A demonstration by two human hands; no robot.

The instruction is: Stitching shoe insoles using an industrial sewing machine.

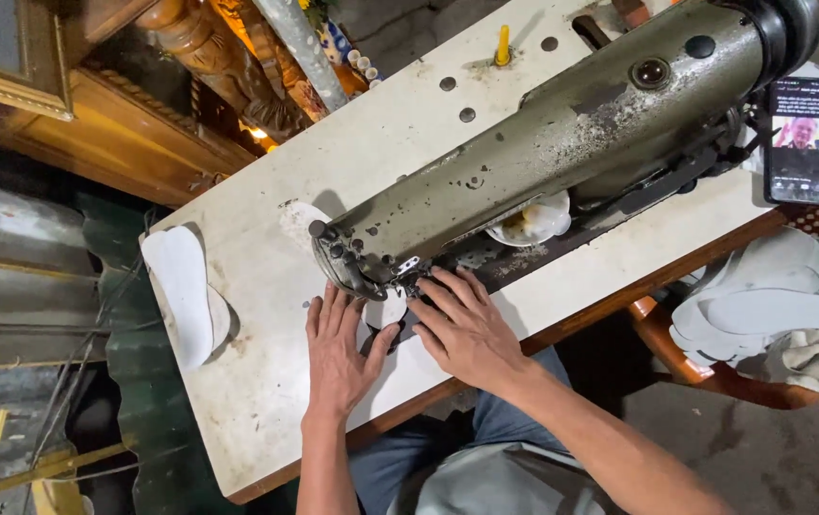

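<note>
Feeding the white piece (389, 310) under the needle, keep your left hand (338, 348) and right hand (462, 329) flat, fingers spread, apparently pressing, not gripping.

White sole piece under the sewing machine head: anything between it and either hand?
Nothing visible. The left hand and right hand both rest flat on the white sole-shaped piece, beside the worn grey sewing machine head's needle end.

Two bare forearms reaching up from the lower edge, left hand (338, 353) lying flat and palm down, fingers (326, 310) straight and together, thumb spread to the right, right hand (467, 329) palm down just beside it, fingers splayed forward, wrist angled inward
</note>
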